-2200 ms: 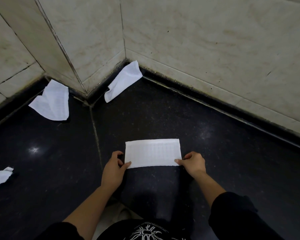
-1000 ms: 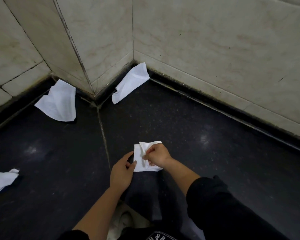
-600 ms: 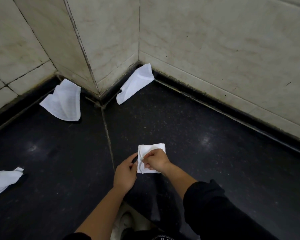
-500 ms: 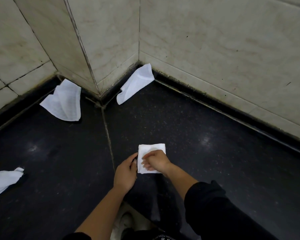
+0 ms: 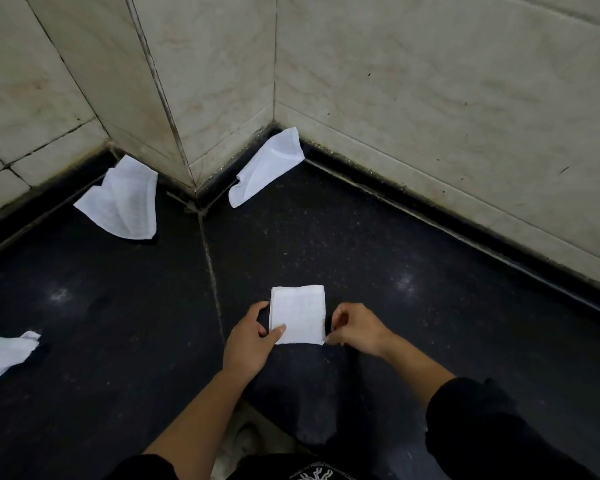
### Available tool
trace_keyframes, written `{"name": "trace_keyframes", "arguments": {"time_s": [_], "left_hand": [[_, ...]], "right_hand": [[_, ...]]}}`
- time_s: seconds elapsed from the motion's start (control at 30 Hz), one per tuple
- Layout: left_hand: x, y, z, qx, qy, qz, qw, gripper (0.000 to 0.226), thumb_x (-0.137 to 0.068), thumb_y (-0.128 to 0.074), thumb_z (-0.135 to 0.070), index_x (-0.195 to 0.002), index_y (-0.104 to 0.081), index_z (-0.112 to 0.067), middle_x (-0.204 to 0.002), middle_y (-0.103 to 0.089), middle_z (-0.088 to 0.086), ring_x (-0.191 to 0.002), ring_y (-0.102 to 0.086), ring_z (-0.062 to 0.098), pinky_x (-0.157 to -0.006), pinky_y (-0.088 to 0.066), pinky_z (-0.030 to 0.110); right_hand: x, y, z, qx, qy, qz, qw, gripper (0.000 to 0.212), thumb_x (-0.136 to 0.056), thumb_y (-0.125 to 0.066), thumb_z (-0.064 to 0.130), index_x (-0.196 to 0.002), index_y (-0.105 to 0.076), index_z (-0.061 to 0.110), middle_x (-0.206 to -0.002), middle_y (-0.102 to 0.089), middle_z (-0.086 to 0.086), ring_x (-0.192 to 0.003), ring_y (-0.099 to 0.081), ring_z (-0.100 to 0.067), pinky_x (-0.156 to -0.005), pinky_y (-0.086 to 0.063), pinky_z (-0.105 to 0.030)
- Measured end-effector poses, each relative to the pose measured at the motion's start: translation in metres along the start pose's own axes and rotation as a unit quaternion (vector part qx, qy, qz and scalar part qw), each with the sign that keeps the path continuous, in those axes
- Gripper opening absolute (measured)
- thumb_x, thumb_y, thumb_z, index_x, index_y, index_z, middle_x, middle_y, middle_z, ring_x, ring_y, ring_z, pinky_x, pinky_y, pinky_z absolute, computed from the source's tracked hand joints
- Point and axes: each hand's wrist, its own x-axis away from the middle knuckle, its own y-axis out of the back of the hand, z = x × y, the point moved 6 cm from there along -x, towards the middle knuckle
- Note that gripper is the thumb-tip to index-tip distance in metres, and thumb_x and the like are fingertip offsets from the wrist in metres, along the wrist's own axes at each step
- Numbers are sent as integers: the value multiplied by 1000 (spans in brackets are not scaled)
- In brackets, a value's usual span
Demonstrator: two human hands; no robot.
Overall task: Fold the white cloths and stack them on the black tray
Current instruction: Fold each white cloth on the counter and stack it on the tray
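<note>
A person crouched in a tiled corner handles a folded cloth (image 5: 298,315), a small upright white rectangle. It lies low in the middle of the view on the black floor (image 5: 413,237), just right of a floor seam (image 5: 211,271). Its near edge meets a dark shape that may be the person's trouser leg; the dim light leaves that unclear.

The left hand (image 5: 252,339) grips the near left corner, with the thumb pressed flat on top and the fingers curled along the left edge. The right hand (image 5: 359,329) pinches the near right corner between thumb and curled fingertips, the rest of the hand clear of the fabric. A black sleeve (image 5: 482,427) covers the right arm above the wrist; the left forearm is bare.

Three more white cloths lie unfolded, well apart from the hands. The corner cloth (image 5: 269,166) slumps at the foot of the beige wall (image 5: 430,81), in the inner corner straight beyond the folded one. The left cloth (image 5: 122,206) lies crumpled against the wall base, left of the jutting corner. The edge cloth (image 5: 2,356) sits on the floor at the far left, partly cut off by the border of the view.
</note>
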Motion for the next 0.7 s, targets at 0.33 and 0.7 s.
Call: {"name": "trace_keyframes", "arguments": {"time_s": [0.33, 0.7], "left_hand": [[-6, -4, 5, 4, 15, 25, 1000, 61, -85, -69, -35, -138, -40, -34, -76, -63, 3, -70, -65, 19, -76, -56, 43], [-6, -4, 3, 1, 17, 28, 999, 58, -87, -66, -37, -139, -38, -35, -80, -64, 3, -72, -64, 18, -76, -56, 41]], "right_hand": [[0, -23, -16, 95, 9, -77, 992, 18, -91, -61, 31, -81, -55, 17, -78, -61, 3, -75, -58, -15, -67, -48, -28], [-7, -11, -18, 70, -16, -65, 995, 12, -76, -64, 24, -84, -65, 16, -81, -67, -2, -78, -66, -19, -69, -54, -33]]}}
